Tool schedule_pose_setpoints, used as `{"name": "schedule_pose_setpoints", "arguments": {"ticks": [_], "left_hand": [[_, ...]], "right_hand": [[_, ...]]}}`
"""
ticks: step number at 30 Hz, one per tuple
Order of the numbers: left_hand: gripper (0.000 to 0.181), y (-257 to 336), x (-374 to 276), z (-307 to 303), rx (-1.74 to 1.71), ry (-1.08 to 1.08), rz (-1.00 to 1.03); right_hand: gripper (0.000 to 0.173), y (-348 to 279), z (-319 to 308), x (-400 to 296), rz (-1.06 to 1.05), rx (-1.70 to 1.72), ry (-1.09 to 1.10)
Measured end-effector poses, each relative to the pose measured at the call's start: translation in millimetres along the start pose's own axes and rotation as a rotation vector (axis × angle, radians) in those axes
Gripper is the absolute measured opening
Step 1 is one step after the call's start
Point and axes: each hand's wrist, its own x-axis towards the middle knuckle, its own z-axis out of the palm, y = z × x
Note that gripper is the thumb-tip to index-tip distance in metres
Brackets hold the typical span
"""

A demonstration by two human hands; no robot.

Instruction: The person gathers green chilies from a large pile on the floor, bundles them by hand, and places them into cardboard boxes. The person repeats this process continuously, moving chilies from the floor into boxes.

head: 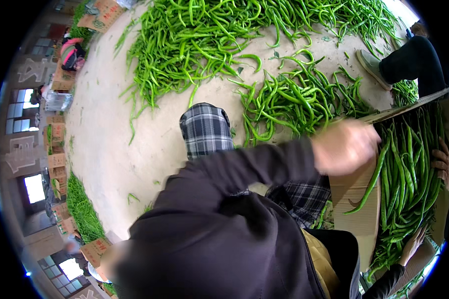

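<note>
A cardboard box [355, 209] at the right holds long green peppers [400, 179], laid mostly side by side. My left hand [413, 244], in a black sleeve, lies with extended fingers against the peppers near the box's lower end. My right hand [441, 164] shows at the far right edge, its slightly curled fingers against the peppers; its palm is hidden, so its grip cannot be told. A co-worker's blurred hand [344, 147] is over the box's near side, beside a pepper hanging over the cardboard.
The co-worker in a dark jacket [224, 239] and plaid trousers [205, 130] fills the middle. A large pepper heap [194, 45] and a smaller one [295, 101] lie on the floor. Another leg with a grey shoe [374, 69] is at upper right. Cardboard boxes [57, 160] line the far left.
</note>
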Motion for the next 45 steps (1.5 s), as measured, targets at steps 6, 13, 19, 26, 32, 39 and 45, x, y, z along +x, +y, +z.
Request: {"name": "schedule_pose_setpoints", "arguments": {"ticks": [6,13,19,26,32,39,45], "left_hand": [[0.030,-143.7,-87.5,-278.7,0.538,-0.013,-0.933],[0.036,-338.9,-183.1,-249.9,0.485,-0.498,-1.553],[0.041,-363.4,-214.2,-118.6,0.525,0.114,-1.249],[0.038,-356.3,-313.3,-170.5,0.588,0.413,-1.144],[0.085,-374.7,-266.6,-156.7,-0.633,0.449,-1.569],[0.081,-356.4,-203.2,-117.2,-0.494,0.330,-1.329],[0.057,-373.1,-262.7,-132.3,-0.207,0.525,-1.403]], "right_hand": [[0.040,-62.0,-151.7,33.4,0.503,0.436,0.335],[0.052,-486.5,-268.8,171.7,-0.015,1.327,-0.304],[0.098,-623.0,-56.1,244.1,-0.060,0.910,-0.669],[0.071,-677.3,-39.8,216.2,0.590,1.509,-0.379],[0.082,-663.2,-7.3,232.2,0.383,0.949,-0.668],[0.084,-695.5,-65.3,241.0,-0.084,1.295,-0.726],[0.051,-707.4,-81.1,304.1,-0.172,1.133,-0.529]]}}
